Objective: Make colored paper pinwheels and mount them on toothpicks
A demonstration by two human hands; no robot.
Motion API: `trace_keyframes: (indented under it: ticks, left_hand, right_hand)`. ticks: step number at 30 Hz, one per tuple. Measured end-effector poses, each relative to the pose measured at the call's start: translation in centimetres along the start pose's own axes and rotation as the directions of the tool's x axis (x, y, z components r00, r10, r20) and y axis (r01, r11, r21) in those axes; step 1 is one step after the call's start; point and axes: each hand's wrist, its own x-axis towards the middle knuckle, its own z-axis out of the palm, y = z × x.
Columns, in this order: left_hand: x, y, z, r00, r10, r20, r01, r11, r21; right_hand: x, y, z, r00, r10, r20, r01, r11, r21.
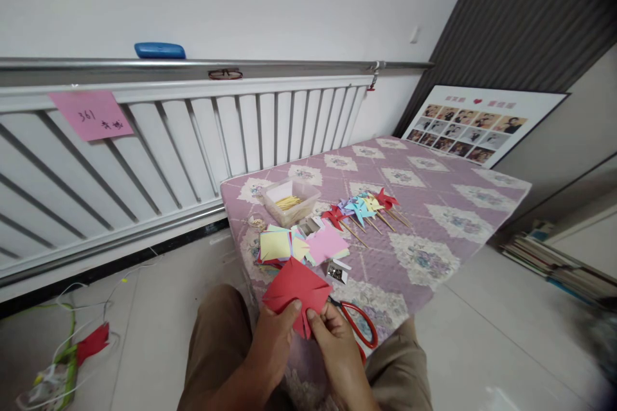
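Observation:
A square of red paper [297, 289], slit in from its corners, is held up over the near edge of the table. My left hand [274, 340] pinches its lower left side with the thumb on top. On the lower right, my right hand [335, 337] grips the same sheet close to the bottom slit. Red-handled scissors [359, 321] lie just right of my right hand, their blades partly hidden by the paper. Beyond the paper are stacked coloured paper squares [274, 246], a pink sheet [328, 243] and a small open box of metal pins [337, 271].
A clear plastic box [289, 205] of thin wooden sticks stands farther back. Several finished paper pinwheels [361, 207] on sticks lie right of it. The patterned tablecloth [424, 225] covers the table. A white radiator [270, 125] runs behind; cables [103, 308] lie on the floor at left.

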Motion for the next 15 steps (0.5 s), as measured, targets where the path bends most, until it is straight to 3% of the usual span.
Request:
trace_keyframes:
  ticks: [4, 8, 15]
  left_hand:
    - [0.4, -0.4, 0.0, 0.999, 0.034, -0.037, -0.038, 0.993, -0.111]
    - [0.6, -0.9, -0.3, 0.996, 0.013, -0.085, -0.012, 1.0, 0.013]
    - [0.5, -0.7, -0.6, 0.993, 0.072, -0.092, -0.048, 0.969, 0.243]
  right_hand:
    - [0.1, 0.6, -0.3, 1.0, 0.016, -0.007, -0.016, 1.0, 0.013]
    - [0.3, 1.0, -0.6, 0.999, 0.038, -0.012, -0.037, 0.999, 0.04]
    - [0.6, 1.3, -0.3, 1.0, -0.028, 0.005, 0.028, 0.997, 0.068]
